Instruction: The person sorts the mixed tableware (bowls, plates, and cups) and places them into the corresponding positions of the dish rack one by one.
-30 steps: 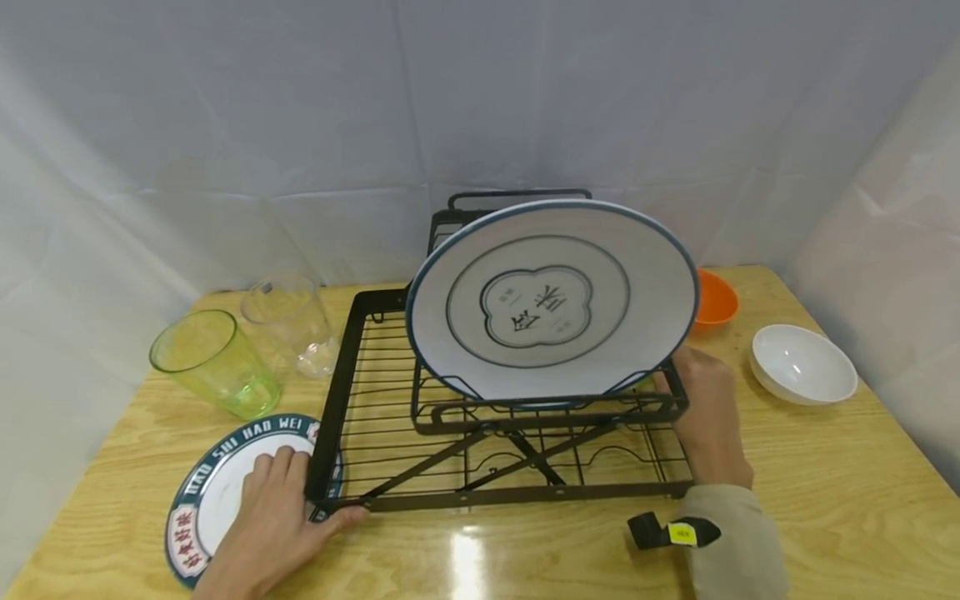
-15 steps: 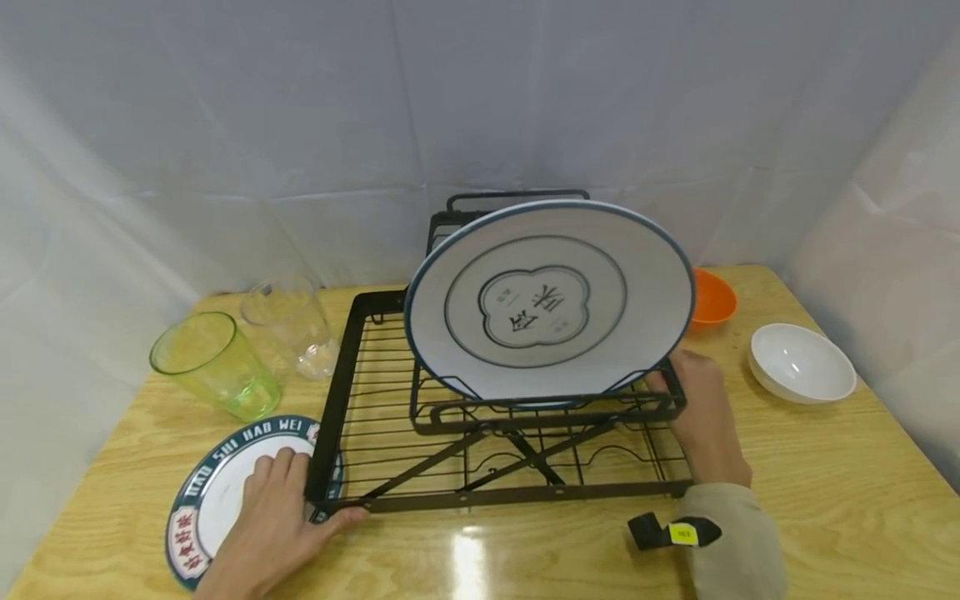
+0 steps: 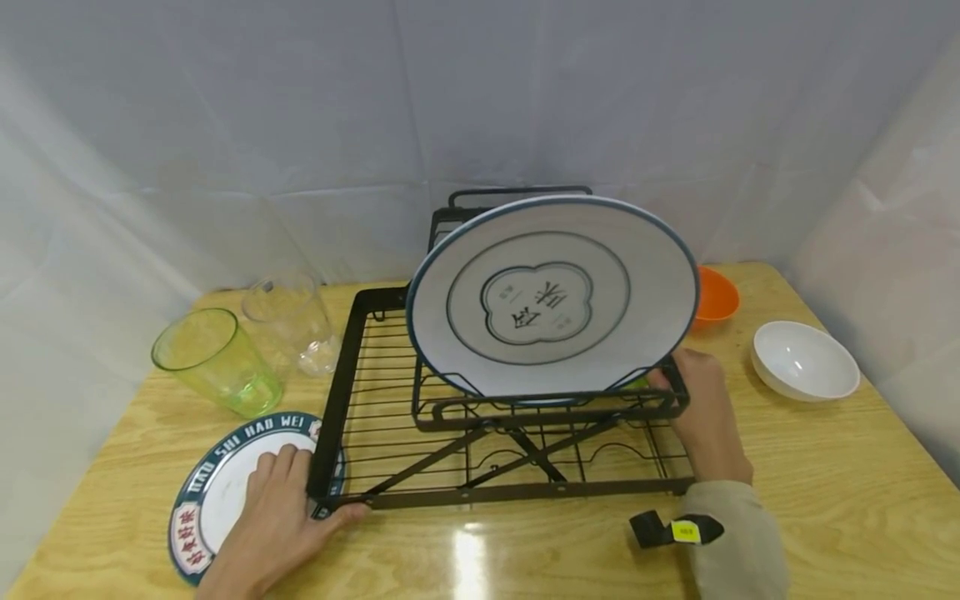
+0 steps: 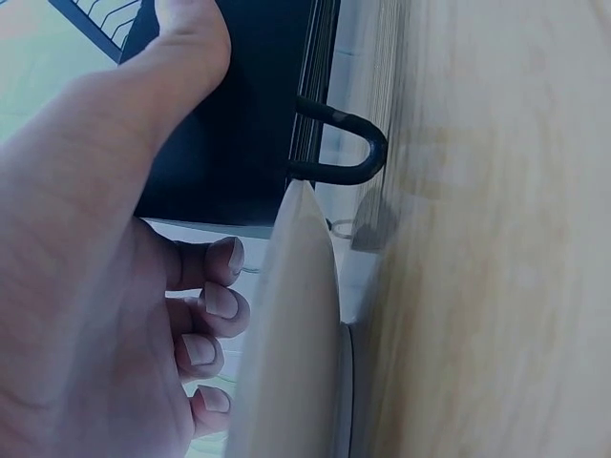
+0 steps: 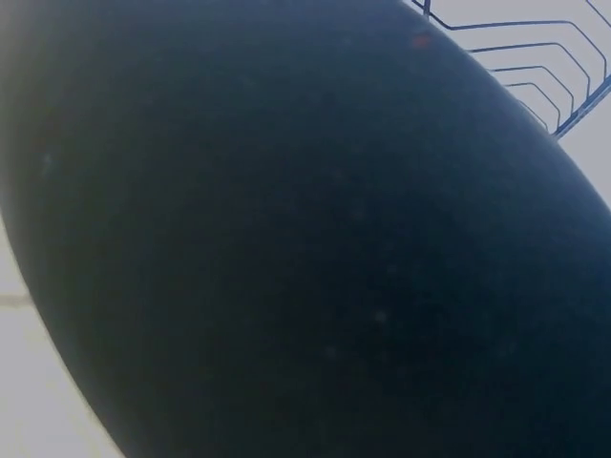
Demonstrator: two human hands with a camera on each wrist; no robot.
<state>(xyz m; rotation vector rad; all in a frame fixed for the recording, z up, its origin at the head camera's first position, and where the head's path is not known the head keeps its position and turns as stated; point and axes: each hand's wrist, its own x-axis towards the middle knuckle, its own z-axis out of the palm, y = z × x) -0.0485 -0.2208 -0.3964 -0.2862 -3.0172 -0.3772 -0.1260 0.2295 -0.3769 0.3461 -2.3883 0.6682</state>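
A black two-tier wire dish rack (image 3: 333, 400) stands on the wooden table, a large white plate with a blue rim (image 3: 555, 379) leaning upright in its upper tier. My left hand (image 3: 273, 508) grips the rack's front left corner. In the left wrist view, the thumb (image 4: 196, 43) presses the black side panel while the fingertips (image 4: 221, 303) curl below it, beside a plate edge (image 4: 286, 334). At the rack's right side is my right hand (image 3: 705, 408), its fingers mostly hidden behind the frame; I cannot tell what they hold. A bit of bright green (image 3: 637, 383) shows near them.
A white plate with a dark green lettered rim (image 3: 217, 483) lies under my left hand. Green (image 3: 213, 358) and clear (image 3: 288, 321) tumblers stand back left, orange (image 3: 716, 296) and white (image 3: 804, 362) bowls right. A large dark blurred shape (image 5: 286, 229) fills most of the right wrist view.
Both hands, the rack and the large plate keep nearly the same positions. Only a slight shift of the whole head view shows, and the green patch near my right hand shows slightly differently.
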